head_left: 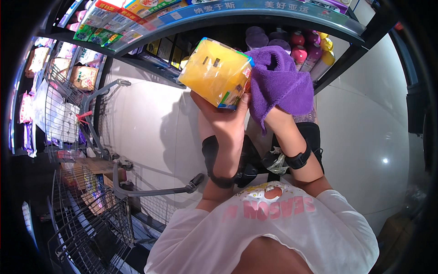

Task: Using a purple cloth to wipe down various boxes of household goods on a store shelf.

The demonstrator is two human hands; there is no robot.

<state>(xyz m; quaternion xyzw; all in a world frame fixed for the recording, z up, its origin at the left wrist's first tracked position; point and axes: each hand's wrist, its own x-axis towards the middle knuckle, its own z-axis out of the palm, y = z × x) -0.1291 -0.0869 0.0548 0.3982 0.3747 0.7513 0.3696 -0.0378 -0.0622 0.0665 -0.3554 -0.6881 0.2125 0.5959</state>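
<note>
My left hand (226, 112) holds up a yellow, clear-wrapped boxy pack (212, 68) from below, its thumb against the near right corner. The pack is tilted, with blue-edged corners and printed pictures on its near side. A purple cloth (280, 77) is bunched over my right hand (274, 118) and presses against the pack's right side. Most of that hand and its fingers are hidden under the cloth; only the part near the wrist shows.
A dark shelf rack (255, 20) stands ahead, with colourful boxes (109, 20) on its upper level. Purple, pink and yellow bottles (315, 52) fill the level below. Two wire shopping carts (91, 205) stand on the left, and packaged goods (84, 77) line shelves behind them.
</note>
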